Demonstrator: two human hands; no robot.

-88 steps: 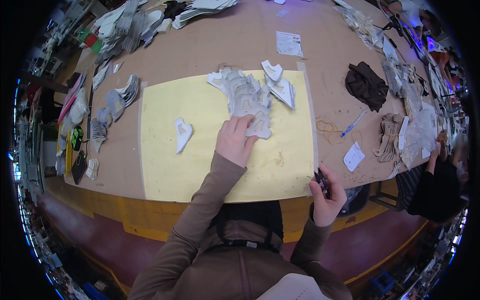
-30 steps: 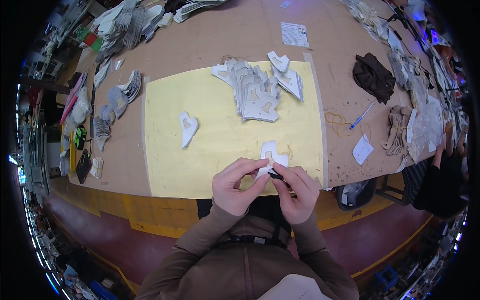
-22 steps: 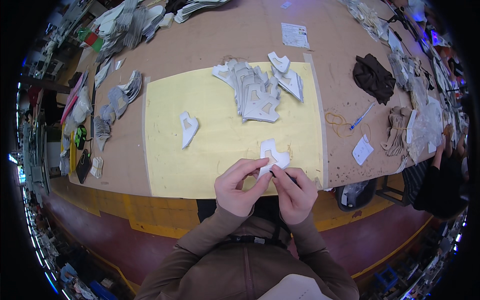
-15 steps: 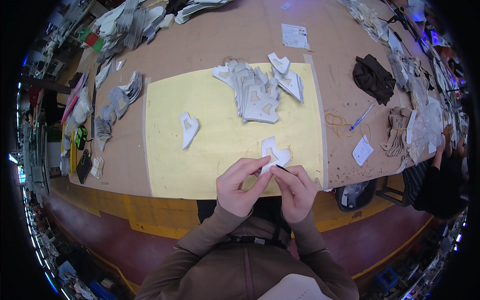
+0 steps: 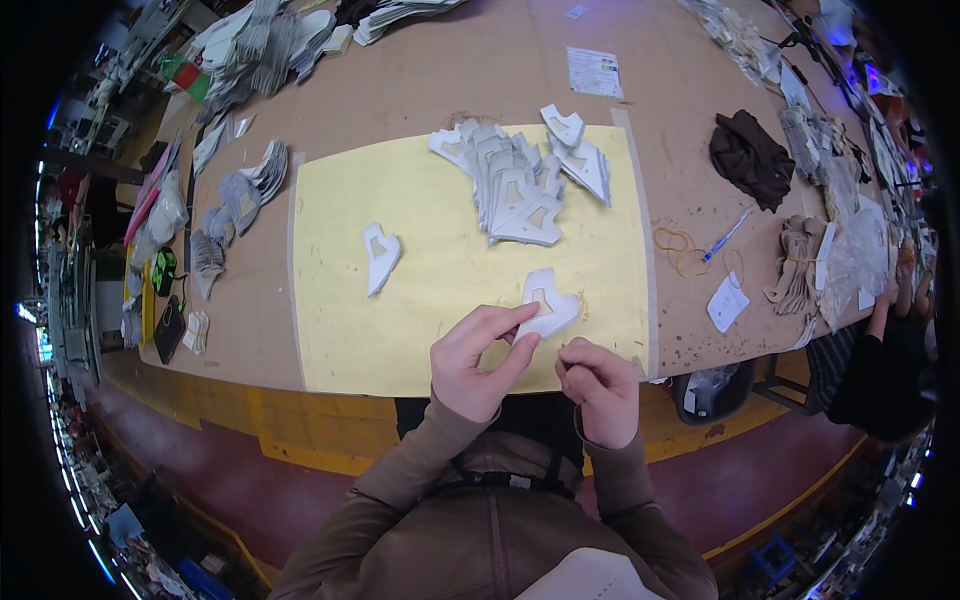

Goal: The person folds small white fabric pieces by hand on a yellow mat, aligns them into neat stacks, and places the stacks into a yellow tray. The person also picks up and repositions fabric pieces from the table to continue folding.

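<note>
Between the thumb and fingers of my left hand (image 5: pixel 482 355) is a white cut piece (image 5: pixel 561 311) with a beige-filled notch, held just above the yellow sheet (image 5: pixel 450 300). My right hand (image 5: pixel 602 390) is curled closed a little to the right, apart from the piece. Its fingers hide most of whatever they hold; only a small dark bit shows. Farther off lies a fanned pile of similar white and grey pieces (image 5: pixel 520 215), with a smaller stack (image 5: pixel 585 168) beside it. One single white piece (image 5: pixel 381 258) rests alone to the left.
The brown-covered table (image 5: pixel 430 90) carries grey stacks (image 5: pixel 265 50) at the far left. On the right are a dark cloth (image 5: pixel 750 158), a blue pen-like tool (image 5: pixel 726 236), yellow rubber bands (image 5: pixel 676 250), a white tag (image 5: pixel 727 303) and bundled beige pieces (image 5: pixel 797 262). A black bin (image 5: pixel 715 392) stands below the edge.
My right hand has drawn back from the white piece, down and to the right, and its fingers have curled in. The slim dark tool it held is now mostly hidden. My left hand keeps its hold.
</note>
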